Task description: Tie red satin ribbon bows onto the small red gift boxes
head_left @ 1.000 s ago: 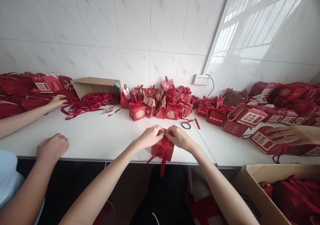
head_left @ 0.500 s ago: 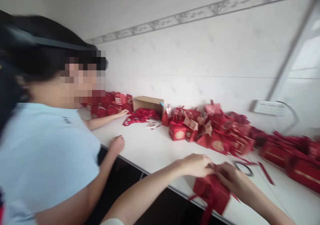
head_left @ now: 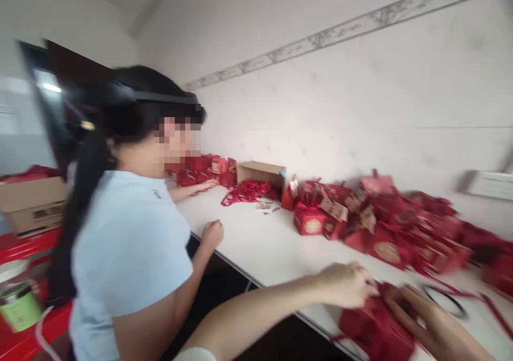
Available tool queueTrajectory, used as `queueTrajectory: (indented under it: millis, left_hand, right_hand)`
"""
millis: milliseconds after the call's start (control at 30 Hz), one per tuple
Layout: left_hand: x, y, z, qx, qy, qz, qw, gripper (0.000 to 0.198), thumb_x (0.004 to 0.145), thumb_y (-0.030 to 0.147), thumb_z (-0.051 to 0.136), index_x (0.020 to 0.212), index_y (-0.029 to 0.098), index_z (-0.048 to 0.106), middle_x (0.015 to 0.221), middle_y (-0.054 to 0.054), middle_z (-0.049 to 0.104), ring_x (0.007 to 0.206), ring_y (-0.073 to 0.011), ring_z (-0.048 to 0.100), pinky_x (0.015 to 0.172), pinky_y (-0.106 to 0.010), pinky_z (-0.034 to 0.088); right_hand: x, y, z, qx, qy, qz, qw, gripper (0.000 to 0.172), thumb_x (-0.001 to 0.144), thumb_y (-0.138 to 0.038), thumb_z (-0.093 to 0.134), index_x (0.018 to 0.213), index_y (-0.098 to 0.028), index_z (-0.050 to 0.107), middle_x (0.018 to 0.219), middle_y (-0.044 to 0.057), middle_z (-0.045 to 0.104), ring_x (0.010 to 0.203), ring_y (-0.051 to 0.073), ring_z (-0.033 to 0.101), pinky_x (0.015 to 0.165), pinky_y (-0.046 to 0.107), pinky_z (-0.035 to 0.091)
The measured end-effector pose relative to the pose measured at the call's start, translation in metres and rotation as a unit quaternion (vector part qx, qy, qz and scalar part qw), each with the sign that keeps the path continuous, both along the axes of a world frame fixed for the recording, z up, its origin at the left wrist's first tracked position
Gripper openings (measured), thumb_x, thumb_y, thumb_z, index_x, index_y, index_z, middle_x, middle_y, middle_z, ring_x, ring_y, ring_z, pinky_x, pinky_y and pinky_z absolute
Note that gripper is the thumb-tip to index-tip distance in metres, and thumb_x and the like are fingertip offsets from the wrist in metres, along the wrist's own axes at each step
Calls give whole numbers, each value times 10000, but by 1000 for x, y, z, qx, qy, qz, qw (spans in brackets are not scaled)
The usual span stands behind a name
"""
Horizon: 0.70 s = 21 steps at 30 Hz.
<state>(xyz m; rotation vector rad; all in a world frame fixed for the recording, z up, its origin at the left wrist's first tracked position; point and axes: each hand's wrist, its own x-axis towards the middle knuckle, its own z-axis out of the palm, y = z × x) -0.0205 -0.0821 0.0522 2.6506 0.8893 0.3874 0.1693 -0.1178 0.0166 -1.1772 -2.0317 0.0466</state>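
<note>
A small red gift box (head_left: 371, 331) with red ribbon on it sits at the table's near edge, partly cut off by the bottom of the picture. My left hand (head_left: 350, 285) comes in from the left, its fingers closed at the top of the box. From the right, my right hand (head_left: 428, 315) holds the box's upper right side with bent fingers. Blur and the fingers themselves hide whether they pinch ribbon or the box's top. Just behind the box lies a black ring (head_left: 444, 300) beside a loose strip of red ribbon (head_left: 497, 318).
Several finished-looking red gift boxes (head_left: 310, 221) are heaped along the wall. An open cardboard box (head_left: 262, 168) stands farther back, with a pile of red ribbons (head_left: 250, 191) before it. A co-worker in a light blue shirt (head_left: 132, 243) sits at my left, hands at the white table (head_left: 248, 243).
My view has swung left, bringing a carton and red stools into sight and shifting everything rightward. Both my hands stay at the red gift box. The co-worker's pose looks much the same.
</note>
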Motion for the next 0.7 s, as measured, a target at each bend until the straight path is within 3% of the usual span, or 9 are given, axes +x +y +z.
queueTrajectory:
  millis: [100, 167, 267, 400, 533, 700]
  left_hand:
    - [-2, -7, 6, 2, -34, 69, 997, 192, 898, 275, 459, 972, 178, 607, 1068, -62, 636, 932, -206, 643, 825, -306, 504]
    - [-2, -8, 7, -6, -51, 55, 997, 209, 917, 234, 393, 994, 157, 571, 1057, -88, 610, 938, -223, 632, 825, -332, 492]
    - [-2, -4, 3, 25, -67, 50, 996, 174, 915, 191, 360, 957, 169, 527, 1045, -82, 581, 911, -217, 618, 807, -334, 475]
    - [-2, 2, -3, 32, -90, 47, 994, 139, 911, 203, 356, 886, 199, 492, 970, -38, 575, 857, -190, 608, 769, -313, 469]
    - [-2, 5, -4, 19, -107, 52, 993, 147, 915, 237, 357, 841, 205, 481, 941, -21, 578, 859, -187, 605, 759, -302, 463]
    - [-1, -2, -1, 48, -64, 62, 995, 106, 916, 203, 359, 866, 201, 453, 1000, -45, 567, 853, -201, 614, 726, -307, 458]
  right_hand:
    - [-20, -21, 24, -65, -16, -15, 998, 293, 859, -394, 426, 679, -206, 560, 674, 51, 568, 545, 156, 557, 558, 289, 487]
    - [-29, -24, 32, -92, -4, -45, 995, 204, 826, -361, 485, 737, -193, 556, 736, 58, 565, 614, 170, 559, 633, 318, 482]
    - [-32, -24, 30, -105, 49, -82, 990, 158, 830, -292, 487, 706, -195, 506, 764, 53, 545, 683, 173, 540, 712, 333, 458]
    - [-31, -28, 23, -116, 155, -61, 979, 132, 842, -252, 452, 722, -201, 471, 789, 43, 543, 750, 168, 523, 764, 327, 434]
    - [-34, -28, 24, -140, 182, -60, 971, 82, 790, -254, 508, 735, -193, 513, 786, 32, 528, 767, 168, 499, 766, 320, 413]
    - [-34, -27, 31, -207, 246, -30, 947, 81, 713, -252, 526, 669, -185, 522, 717, 3, 487, 746, 159, 461, 769, 315, 385]
